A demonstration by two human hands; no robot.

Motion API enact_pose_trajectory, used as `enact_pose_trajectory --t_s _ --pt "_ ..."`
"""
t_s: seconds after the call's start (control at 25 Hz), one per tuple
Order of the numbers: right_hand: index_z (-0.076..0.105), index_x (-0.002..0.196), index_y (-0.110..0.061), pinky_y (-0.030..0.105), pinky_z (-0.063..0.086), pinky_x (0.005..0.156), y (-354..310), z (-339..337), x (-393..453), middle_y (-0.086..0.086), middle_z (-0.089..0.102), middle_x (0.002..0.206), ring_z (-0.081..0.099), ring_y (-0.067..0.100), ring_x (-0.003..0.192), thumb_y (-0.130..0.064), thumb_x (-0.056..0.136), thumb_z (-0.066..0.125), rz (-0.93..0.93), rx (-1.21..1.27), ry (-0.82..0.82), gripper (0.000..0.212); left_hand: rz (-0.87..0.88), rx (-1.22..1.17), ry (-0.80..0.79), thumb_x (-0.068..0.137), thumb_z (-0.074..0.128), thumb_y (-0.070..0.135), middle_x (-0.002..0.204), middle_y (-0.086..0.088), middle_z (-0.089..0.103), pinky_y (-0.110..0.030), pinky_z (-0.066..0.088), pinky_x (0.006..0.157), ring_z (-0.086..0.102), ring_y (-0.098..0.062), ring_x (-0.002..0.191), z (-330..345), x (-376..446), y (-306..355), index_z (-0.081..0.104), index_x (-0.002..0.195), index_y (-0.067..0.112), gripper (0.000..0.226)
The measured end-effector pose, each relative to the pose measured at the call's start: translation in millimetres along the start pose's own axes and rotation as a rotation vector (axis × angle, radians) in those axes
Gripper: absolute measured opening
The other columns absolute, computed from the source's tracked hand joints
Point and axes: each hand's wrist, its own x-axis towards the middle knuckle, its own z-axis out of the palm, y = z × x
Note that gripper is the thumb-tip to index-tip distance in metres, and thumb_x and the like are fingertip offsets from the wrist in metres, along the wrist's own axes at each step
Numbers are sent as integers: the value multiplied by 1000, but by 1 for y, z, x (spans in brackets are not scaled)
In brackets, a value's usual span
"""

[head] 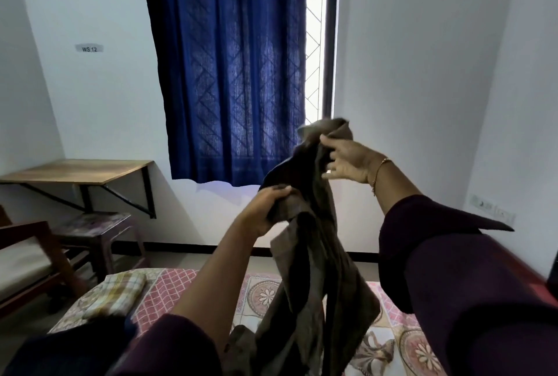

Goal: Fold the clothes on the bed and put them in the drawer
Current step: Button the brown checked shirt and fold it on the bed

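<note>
So the brown garment is up in the air right now, held over the bed, not lying on it. It's a long, limp thing, and its long axis runs pretty much straight up and down: top end bunched near the window, bottom trailing toward 6 o'clock and out of sight past the lower edge of the view. Can't tell if it's trousers or a shirt, it's too crumpled.

The left hand has a proper fistful, fingers curled round a bunch of cloth roughly a third of the way down. The right hand is higher, at about 1 o'clock from the left one, pinching the very top edge with thumb and a finger or two while the other fingers are splayed out loose. So the right hand has the top end, the left is nearer the middle, and most of the cloth hangs below both hands.

My guess is she's shaking it out to find the edges, so folding of this piece hasn't really started. It would need spreading flat along the bed first.

Over at 8 o'clock a checked cloth sits on the bed, looks folded already. Further out: a blue curtain at 12, a wall-mounted counter at 9. No drawer in view.
</note>
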Motion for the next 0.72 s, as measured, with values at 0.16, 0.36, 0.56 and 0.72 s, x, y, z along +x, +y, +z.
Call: enact_pose_trajectory --t_s 0.16,0.36,0.56,0.72 --pt "55 115 -16 33 53 82 15 17 -8 2 63 98 61 19 94 -50 91 47 17 -357 -139 42 133 -187 36 94 49 13 90 -15 64 -33 54 72 63 -24 81 24 22 47 60 102 3 16" --pt "53 121 -8 35 56 81 42 20 3 9 62 106 63 20 92 -15 87 64 -88 -476 9 36 326 -279 128 95 50 6 81 -7 61 -27 53 71 61 -17 75 38 31 105 56 84 10 13" --pt "65 104 -4 37 56 78 29 14 14 13 65 99 64 26 84 1 90 54 -218 -455 306 18 442 -339 134 98 47 14 79 -3 71 -31 52 80 65 -14 82 44 26 154 59 84 11 19" --pt "60 111 4 29 40 86 -13 -3 21 22 61 116 55 35 109 0 90 43 -410 -646 828 27 484 -242 177 97 49 20 123 0 60 -27 37 102 57 -8 106 49 17 171 47 129 9 34"
